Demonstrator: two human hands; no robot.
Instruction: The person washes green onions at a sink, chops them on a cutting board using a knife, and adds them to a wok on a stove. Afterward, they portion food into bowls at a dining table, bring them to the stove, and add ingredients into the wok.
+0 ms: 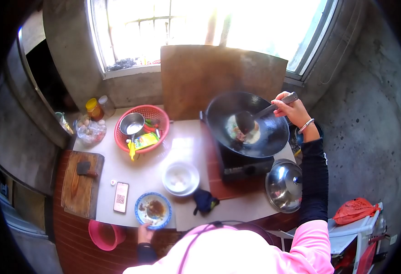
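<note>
My right hand [292, 109] is closed round the grey handle of a dark cooking spatula [265, 111]. Its head rests low in the black wok [272, 136], among pale and brownish food [241, 133]. The wok sits tilted on a black stove [244, 170]. At the front edge of the table, my left hand [145, 233] grips the near rim of a blue-and-white bowl [139, 214]. Brown sauce or food residue lies in that bowl. The left fingers are partly hidden by the rim.
A pink basket [118, 132] holds a metal pot and packets. Nearby are a white bowl [192, 180], a phone [121, 197], a dark cloth [203, 201], a steel lid [280, 185] and a cleaver [85, 169] on a chopping board [84, 201]. A pink bucket [104, 237] stands below.
</note>
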